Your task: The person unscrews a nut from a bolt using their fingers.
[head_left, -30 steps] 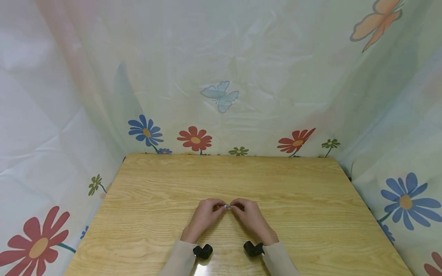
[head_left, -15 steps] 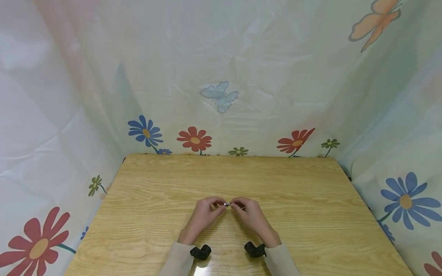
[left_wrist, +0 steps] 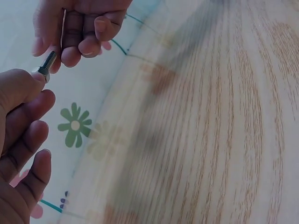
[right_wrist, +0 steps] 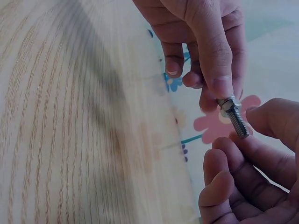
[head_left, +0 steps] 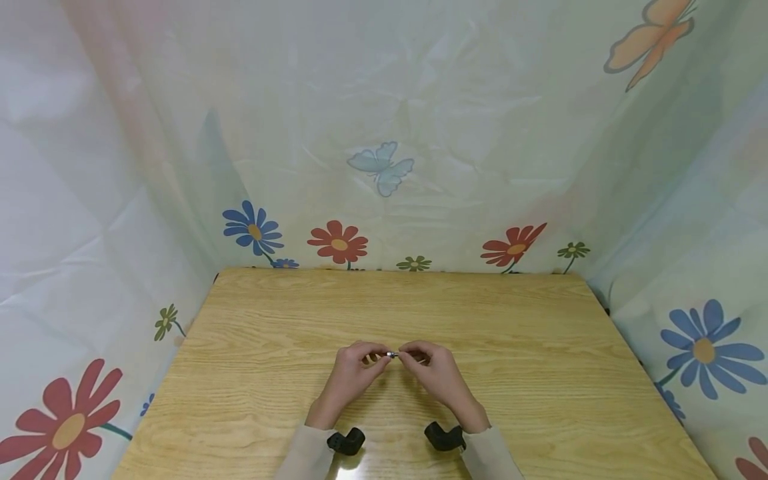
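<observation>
A small silver bolt [right_wrist: 239,124] with a threaded shank points from my left hand toward my right. My left hand [head_left: 353,373] pinches its near end between thumb and index finger, hiding that end. Around the shank, right at the left fingertips, sits a hex nut [right_wrist: 230,105] with a ring-like washer behind it. Opposite, my right hand [head_left: 437,375] has its thumb and index finger spread around the bolt's free tip. In the right wrist view the right thumb [right_wrist: 268,116] stands apart from the threads, and the index fingertip lies right at the tip.
Both hands are above a wood-grain table [head_left: 384,307]. Light curtains printed with flowers and butterflies [head_left: 384,167] enclose its back and sides. A black wrist camera [head_left: 347,441] sits on the left wrist, another black camera [head_left: 444,437] on the right.
Both hands have shifted slightly away from the body and to the left, with the bolt between them. The left hand keeps its pinch.
</observation>
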A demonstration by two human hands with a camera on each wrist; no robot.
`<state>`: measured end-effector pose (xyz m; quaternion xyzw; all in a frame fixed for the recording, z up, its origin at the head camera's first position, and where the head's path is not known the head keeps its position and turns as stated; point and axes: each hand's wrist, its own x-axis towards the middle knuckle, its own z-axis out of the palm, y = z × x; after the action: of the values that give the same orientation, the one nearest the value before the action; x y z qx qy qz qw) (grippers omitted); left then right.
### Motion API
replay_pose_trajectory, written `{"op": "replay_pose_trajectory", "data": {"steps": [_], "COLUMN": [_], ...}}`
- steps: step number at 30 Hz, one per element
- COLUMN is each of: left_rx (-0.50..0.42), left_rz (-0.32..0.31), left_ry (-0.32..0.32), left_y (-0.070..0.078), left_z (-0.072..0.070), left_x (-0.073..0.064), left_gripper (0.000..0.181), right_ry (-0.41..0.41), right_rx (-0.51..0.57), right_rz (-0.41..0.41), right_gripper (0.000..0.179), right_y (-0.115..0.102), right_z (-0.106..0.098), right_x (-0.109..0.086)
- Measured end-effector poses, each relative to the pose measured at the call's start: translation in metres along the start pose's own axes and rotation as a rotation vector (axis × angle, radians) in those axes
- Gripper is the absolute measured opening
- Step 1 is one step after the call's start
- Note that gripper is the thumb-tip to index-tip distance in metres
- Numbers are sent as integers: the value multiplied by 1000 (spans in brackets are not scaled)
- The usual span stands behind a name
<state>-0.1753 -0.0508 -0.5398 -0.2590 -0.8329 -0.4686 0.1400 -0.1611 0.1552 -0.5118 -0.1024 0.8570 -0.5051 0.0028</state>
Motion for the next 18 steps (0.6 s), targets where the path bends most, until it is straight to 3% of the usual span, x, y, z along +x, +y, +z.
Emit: {"op": "replay_pose_trajectory", "data": {"steps": [18], "left_rx": [-35], "left_rz": [31], "left_ry": [12], "left_y": [5], "left_z": [-2], "left_x": [-1], "left_gripper": [11], "right_ry": [-65], "right_rx": [67], "right_rz": [-29], "right_gripper": [21], "right_y": [0], "right_z": [3], "right_x": [1]}}
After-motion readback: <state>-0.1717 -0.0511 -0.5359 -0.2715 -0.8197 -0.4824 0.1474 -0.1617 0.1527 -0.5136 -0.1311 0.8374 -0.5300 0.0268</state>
